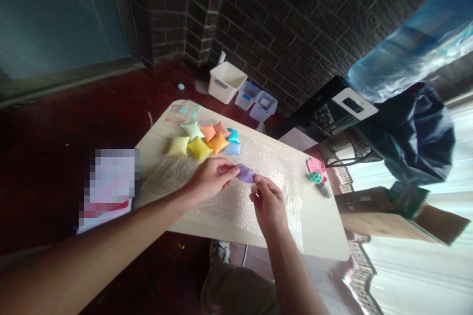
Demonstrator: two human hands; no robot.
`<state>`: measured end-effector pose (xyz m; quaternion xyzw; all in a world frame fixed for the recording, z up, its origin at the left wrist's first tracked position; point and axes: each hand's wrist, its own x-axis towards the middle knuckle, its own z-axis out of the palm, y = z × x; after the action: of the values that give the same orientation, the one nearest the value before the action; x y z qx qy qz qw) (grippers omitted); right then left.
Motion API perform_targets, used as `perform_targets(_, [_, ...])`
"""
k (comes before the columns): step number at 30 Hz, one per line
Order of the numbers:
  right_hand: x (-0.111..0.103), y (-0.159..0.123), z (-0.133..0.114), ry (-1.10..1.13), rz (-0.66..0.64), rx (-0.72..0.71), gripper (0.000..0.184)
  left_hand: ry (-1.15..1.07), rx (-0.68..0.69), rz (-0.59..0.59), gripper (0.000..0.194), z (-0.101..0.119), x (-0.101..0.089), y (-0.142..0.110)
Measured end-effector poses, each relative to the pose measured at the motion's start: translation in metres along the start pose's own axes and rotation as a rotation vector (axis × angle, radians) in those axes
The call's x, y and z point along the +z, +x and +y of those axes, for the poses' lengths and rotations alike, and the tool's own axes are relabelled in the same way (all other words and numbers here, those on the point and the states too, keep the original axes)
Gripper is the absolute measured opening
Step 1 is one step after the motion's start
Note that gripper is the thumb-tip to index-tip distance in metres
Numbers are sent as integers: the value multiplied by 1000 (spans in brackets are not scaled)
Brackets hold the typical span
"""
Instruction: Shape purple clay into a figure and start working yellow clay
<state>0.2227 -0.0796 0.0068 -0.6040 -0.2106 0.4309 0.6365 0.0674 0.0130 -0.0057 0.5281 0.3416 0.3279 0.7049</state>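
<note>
Both hands work at one object, a purple piece (245, 173), located between them over the bubble wrap (236, 206) near the middle of the tabletop (321, 226).

Left hand (209, 177): the forearm enters from the lower left corner and extends diagonally up and to the right. The hand lies nearly in line with the forearm, with its back facing up. Thumb and index finger pinch the left end of the purple piece; the other fingers are bent beneath and partly hidden.

Right hand (271, 202): the forearm enters from the bottom edge and rises, leaning left. Thumb and index finger close on the right end of the purple piece; the exact contact of each fingertip is too small to tell. The remaining fingers curl toward the palm. The two hands face each other and are apart, joined only by the purple piece.

Surrounding items: a cluster of coloured packets, including a yellow packet (199, 148), an orange packet (218, 143) and a pale blue packet (232, 148), lies beyond the left hand. A pink item (316, 166) and a green item (315, 177) lie together near the right-hand end of the tabletop.
</note>
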Motion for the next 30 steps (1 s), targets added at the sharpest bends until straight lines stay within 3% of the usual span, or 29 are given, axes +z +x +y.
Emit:
perform_targets(6, [7,10,7,115,-21,5,24,-141,-54,100,22,2,-8,5])
perform_targets(12, [9,8,14,177,-48,-5,27,-357,-54,180,31,9,-3,-1])
perform_targets(16, [11,3,20,162,-68,46,27,-323,22,253,30,12,-1,1])
perform_targets(19, [9,2,19,28,-83,108,24,-153,161,226,23,10,-5,3])
perform_targets(21, [4,3,13,-82,-45,38,23,22,245,161,18,9,-10,3])
perform_targets(24, [-5,5,-1,-304,-9,-240,37,242,294,102,15,10,-15,1])
perform_targets(27, [-11,3,-11,-444,-191,-321,38,341,292,29,17,14,-16,-3])
perform_targets(30, [-10,0,-15,-588,-314,-370,19,368,287,-40,23,15,-14,-5])
